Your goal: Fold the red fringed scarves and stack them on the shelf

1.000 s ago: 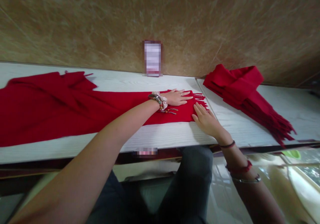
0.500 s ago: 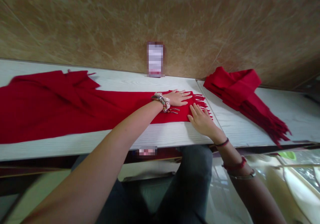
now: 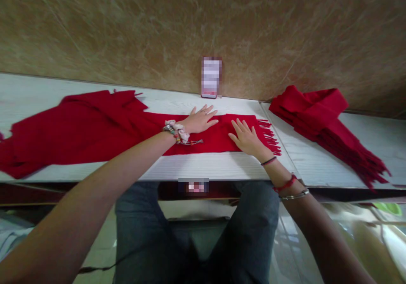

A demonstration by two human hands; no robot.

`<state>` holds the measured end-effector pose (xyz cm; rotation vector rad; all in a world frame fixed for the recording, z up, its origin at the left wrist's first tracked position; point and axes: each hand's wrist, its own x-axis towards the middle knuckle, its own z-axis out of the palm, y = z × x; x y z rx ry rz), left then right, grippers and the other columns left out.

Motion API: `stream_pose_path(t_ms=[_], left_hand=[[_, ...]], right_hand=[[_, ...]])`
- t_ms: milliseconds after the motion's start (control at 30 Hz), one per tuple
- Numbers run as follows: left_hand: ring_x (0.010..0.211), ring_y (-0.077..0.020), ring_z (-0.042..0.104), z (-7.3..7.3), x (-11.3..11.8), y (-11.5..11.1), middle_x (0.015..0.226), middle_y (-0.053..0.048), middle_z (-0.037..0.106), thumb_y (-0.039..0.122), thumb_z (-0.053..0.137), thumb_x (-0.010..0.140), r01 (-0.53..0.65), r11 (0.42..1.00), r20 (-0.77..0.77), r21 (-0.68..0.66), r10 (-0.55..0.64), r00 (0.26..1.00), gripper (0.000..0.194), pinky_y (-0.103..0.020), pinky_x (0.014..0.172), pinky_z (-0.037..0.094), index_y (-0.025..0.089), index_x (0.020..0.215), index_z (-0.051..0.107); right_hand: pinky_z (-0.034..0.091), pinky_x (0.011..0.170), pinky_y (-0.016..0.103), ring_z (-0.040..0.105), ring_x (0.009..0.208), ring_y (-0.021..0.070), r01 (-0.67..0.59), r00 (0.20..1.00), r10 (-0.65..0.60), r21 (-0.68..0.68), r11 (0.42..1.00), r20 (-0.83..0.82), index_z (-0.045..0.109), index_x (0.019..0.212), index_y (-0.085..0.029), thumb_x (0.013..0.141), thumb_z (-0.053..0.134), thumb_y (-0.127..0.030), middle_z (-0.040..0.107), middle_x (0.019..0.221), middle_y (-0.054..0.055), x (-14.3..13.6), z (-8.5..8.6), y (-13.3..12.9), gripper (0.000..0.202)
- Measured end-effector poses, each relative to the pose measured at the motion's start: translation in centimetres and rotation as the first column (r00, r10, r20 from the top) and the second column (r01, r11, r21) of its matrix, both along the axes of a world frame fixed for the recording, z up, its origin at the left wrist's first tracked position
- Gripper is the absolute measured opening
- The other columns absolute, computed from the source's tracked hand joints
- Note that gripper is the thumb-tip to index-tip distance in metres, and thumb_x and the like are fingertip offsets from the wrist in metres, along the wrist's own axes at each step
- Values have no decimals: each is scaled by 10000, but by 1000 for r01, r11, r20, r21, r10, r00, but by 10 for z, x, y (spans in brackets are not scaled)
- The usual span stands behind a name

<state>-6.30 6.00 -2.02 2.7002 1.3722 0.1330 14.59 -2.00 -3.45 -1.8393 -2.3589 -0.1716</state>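
Observation:
A long red scarf (image 3: 149, 127) lies along the white wood-grain tabletop, flat at its fringed right end and bunched in loose folds at the left. My left hand (image 3: 199, 121) rests on the middle stretch of the scarf, palm down with fingers spread. Close to the fringe, my right hand (image 3: 245, 137) is laid flat on the same cloth, its fingers slightly apart. Neither hand grips anything. Parts of the scarf are hidden under my palms and left wrist.
A second red scarf (image 3: 317, 115), folded and fringed, lies on the right, its fringe near the front edge. A phone (image 3: 211, 77) with a blurred screen leans on the brown marbled wall (image 3: 142, 30) behind the table (image 3: 215, 165). My legs are below the front edge.
My left hand has slid left along the scarf, away from the fringe. My right hand has shifted slightly farther onto the cloth. The camera view has turned a little to the left.

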Motion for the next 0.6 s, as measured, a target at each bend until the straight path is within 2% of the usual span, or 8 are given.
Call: stream_pose_path(t_ms=[133,233,300,400,500,600], left_hand=[[1428,-272,88,-11,-75,-23,1558,-76,129,454,237,955,-78,997,-135,-24,74,988,559,-530,1112,133,231,1467,233],[1427,-251,111,-15,-100,-33,1557,-65,141,441,213,960,-74,997,-172,-32,68,983,553,-491,1120,135,236,1473,213],[1422,-257,135,-14,-101,-34,1552,-67,164,450,225,956,-68,997,-181,-41,60,982,555,-490,1117,142,241,1470,224],[1395,-239,228,-8,-88,-25,1526,-70,255,435,240,955,-36,999,-143,-3,35,989,527,-439,1109,197,245,1444,297],[1331,-218,356,0,-66,-6,1469,-104,366,392,285,944,-11,997,-57,75,15,998,508,-358,1073,277,190,1400,379],[1162,-207,531,7,-44,13,1278,-116,575,341,400,886,-50,998,21,28,50,999,469,-296,972,383,136,1293,511]], right_hand=[[278,1039,606,269,1373,325,-96,995,98,-59,994,31,367,1414,-170,962,282,-370,308,1497,137,11,-10,2,501],[281,1027,626,248,1380,331,-161,985,165,-80,984,45,375,1408,-181,960,288,-368,319,1492,141,23,-12,-4,494],[282,1013,650,238,1384,335,-195,979,200,-96,976,48,395,1395,-195,959,288,-365,338,1484,137,29,-12,-7,480],[315,997,645,290,1365,329,-187,981,191,-96,978,29,439,1364,-207,954,303,-359,395,1452,131,33,-9,-5,457],[371,1016,542,401,1308,283,-169,985,168,-30,985,-31,488,1324,-167,941,335,-313,480,1387,144,33,2,13,438],[376,1047,397,490,1232,232,-180,981,182,43,983,-61,543,1263,-99,918,354,-210,555,1305,159,27,17,41,409]])
